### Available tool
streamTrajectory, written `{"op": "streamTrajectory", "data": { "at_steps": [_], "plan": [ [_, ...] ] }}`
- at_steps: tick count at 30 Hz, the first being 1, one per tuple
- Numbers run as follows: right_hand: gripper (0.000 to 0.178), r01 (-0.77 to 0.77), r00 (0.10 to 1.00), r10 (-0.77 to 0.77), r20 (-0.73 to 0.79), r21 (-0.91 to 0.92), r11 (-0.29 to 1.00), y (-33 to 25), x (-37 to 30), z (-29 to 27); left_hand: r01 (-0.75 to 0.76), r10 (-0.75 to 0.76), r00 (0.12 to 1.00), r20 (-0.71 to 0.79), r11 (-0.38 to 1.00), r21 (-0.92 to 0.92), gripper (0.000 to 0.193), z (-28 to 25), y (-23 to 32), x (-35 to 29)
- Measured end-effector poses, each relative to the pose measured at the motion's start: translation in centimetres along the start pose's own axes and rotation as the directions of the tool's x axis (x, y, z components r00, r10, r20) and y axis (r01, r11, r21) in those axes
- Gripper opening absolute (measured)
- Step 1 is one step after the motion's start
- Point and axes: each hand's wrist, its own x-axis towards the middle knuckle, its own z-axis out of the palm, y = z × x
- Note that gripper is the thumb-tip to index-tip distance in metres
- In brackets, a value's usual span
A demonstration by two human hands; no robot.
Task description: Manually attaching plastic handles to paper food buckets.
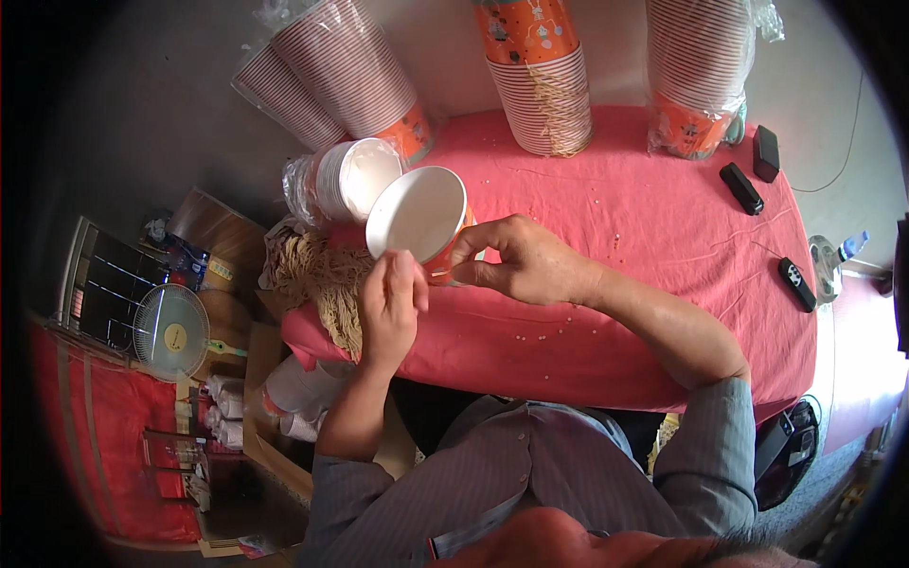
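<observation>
My right hand (538, 265) pinches together against the tilted bucket (417, 210) over the pink tablecloth (644, 199); of my left hand (389, 303), I cannot tell the grip. Grey wall (615, 47) is behind, a round fan (172, 331) leftward.

Glare (866, 364) whitens the right side, the left is dimmer, and edges bow near the rim.

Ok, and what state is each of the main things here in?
Paper bucket: open-topped, tilted
Left hand: fingers curled beside the bucket
Right hand: thumb and forefinger at the bucket's side
Middle bucket stack: nested
Right bucket stack: nested, plastic-wrapped
White tub stack: nested, partly plastic-wrapped
Red tablecloth: spread, wrinkled
Cord bundle: loose, over the tablecloth's edge
Fan: running or not, unclear
</observation>
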Motion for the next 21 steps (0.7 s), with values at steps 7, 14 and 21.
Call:
{"op": "streamTrajectory", "data": {
  "at_steps": [7,14,21],
  "plan": [
    [0.016,0.05,0.998,-0.05,-0.031,0.001,0.999,-0.1,0.0,0.3,-0.593,0.555,0.803,0.219,0.706,0.387,0.019,-0.2,-1.3,0.4],
    [0.014,0.042,0.999,-0.042,-0.003,-0.062,0.997,0.4,-0.1,-0.6,-0.095,0.088,0.987,0.135,0.995,0.044,0.014,-0.6,-1.2,-0.7],
    [0.015,-0.198,0.979,0.192,-0.062,-0.113,0.974,3.6,0.5,-3.1,-0.462,0.44,0.87,0.223,0.565,0.684,0.028,-0.6,-1.8,2.0]
  ]
}}
